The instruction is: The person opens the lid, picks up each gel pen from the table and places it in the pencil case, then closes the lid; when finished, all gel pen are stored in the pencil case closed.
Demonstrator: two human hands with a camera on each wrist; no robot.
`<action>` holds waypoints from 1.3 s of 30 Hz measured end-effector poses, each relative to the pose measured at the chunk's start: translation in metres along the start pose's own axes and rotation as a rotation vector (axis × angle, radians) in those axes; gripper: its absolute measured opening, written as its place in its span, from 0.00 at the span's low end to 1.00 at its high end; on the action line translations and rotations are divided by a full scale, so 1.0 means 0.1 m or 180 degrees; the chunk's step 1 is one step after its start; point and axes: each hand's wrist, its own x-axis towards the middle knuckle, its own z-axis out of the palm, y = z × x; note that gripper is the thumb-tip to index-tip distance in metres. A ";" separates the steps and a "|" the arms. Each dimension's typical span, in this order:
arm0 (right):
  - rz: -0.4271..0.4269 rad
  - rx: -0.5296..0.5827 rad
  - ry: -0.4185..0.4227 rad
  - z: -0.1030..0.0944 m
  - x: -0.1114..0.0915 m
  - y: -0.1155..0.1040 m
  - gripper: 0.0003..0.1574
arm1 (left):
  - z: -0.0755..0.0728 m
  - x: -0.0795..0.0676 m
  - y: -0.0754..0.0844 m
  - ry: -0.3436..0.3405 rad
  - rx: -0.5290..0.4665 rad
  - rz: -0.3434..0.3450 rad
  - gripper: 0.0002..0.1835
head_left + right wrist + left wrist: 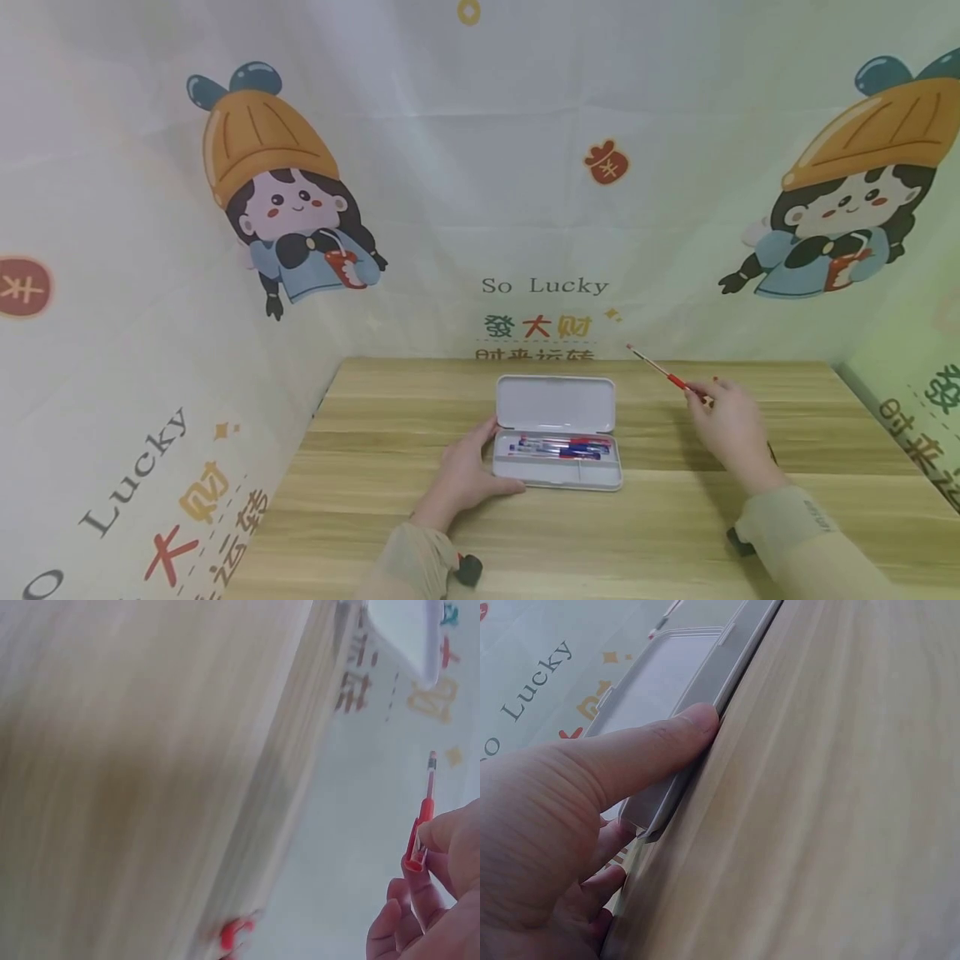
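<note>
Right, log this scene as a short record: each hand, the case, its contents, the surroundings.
left hand: grips the pencil case at its left end
right hand: pinches a red pen, right of the case
lid: open, raised at the back
contents: red and blue pens, rear compartment
table: wood-grain
backdrop: printed, "So Lucky"
unclear: red object, blurred

Wood-grain tabletop (637,533), pale printed backdrop (480,183), apparently cloth

From the pencil case (600,473), room lay free at five o'clock; its raised lid (555,402) blocked twelve, the left hand (467,473) nine.
</note>
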 end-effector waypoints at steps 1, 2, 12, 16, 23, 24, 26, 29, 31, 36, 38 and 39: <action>-0.0037 0.0012 0.0007 0.02 0.00 -0.04 0.17 | 0.00 0.00 0.00 0.0003 -0.0003 0.0005 0.68; -0.0068 0.0037 0.0010 0.03 -0.01 -0.09 0.17 | 0.00 0.00 0.01 0.0003 -0.0006 0.0005 0.68; -0.0421 0.0278 -0.0191 0.15 -0.03 -0.48 0.14 | -0.01 0.00 0.02 0.0011 0.0005 0.0002 0.68; -0.0653 0.0237 -0.0286 0.22 -0.05 -0.60 0.13 | -0.01 0.00 0.02 0.0014 0.0012 -0.0008 0.68; -0.1046 0.0245 -0.0384 0.36 -0.11 -0.73 0.11 | -0.01 0.00 0.03 0.0010 0.0042 -0.0015 0.68; -0.1075 0.0256 -0.0395 0.37 -0.12 -0.74 0.10 | -0.01 -0.01 0.04 0.0010 0.0038 -0.0013 0.68; -0.1111 0.0241 -0.0439 0.41 -0.13 -0.75 0.10 | -0.01 -0.01 0.04 0.0014 0.0025 -0.0009 0.68; -0.1120 0.0206 -0.0557 0.45 -0.13 -0.77 0.10 | -0.01 -0.01 0.04 0.0015 -0.0002 -0.0002 0.68; -0.1115 0.0189 -0.0645 0.48 -0.14 -0.78 0.10 | -0.01 -0.01 0.04 0.0018 -0.0003 0.0001 0.68; -0.1105 0.0142 -0.0817 0.54 -0.18 -0.80 0.11 | 0.00 0.00 0.02 0.0018 0.0024 -0.0002 0.68; -0.1133 0.0116 -0.0864 0.57 -0.20 -0.80 0.10 | 0.00 0.00 0.02 0.0018 0.0025 -0.0008 0.68; -0.1160 0.0108 -0.0879 0.58 -0.20 -0.80 0.10 | 0.00 0.00 0.02 0.0020 0.0022 -0.0009 0.68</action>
